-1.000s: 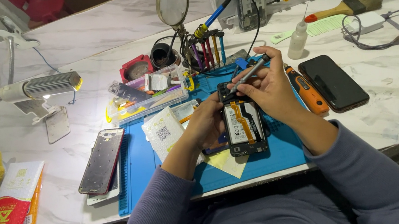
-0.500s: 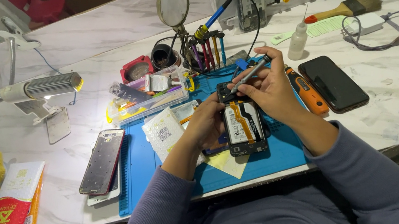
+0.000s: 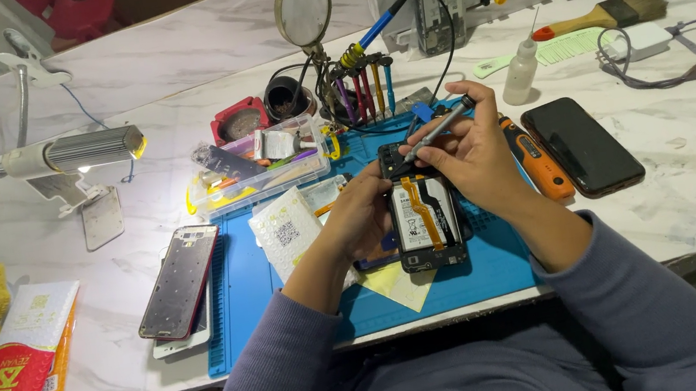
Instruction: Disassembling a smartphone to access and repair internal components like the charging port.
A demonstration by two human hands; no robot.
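Opened phone (image 3: 427, 222) lies back-off at centre frame on the blue mat (image 3: 240, 303); my left hand (image 3: 362, 217) clasps its left edge, fingers curled against the frame, while my right hand (image 3: 475, 153) pinches a slim grey screwdriver (image 3: 437, 130) with its tip at the phone's upper end. I judge the phone light and stiff but delicate: exposed battery and orange flex strip look easy to nick, so I'd hold by the side rails only. Crowding in close: orange-handled driver (image 3: 534, 160) and a dark phone (image 3: 581, 144) just right of my wrist, parts tray (image 3: 256, 165) upper left, spare frame (image 3: 180, 281) at left, magnifier (image 3: 302, 7) above; desk lamp (image 3: 75, 153) far left
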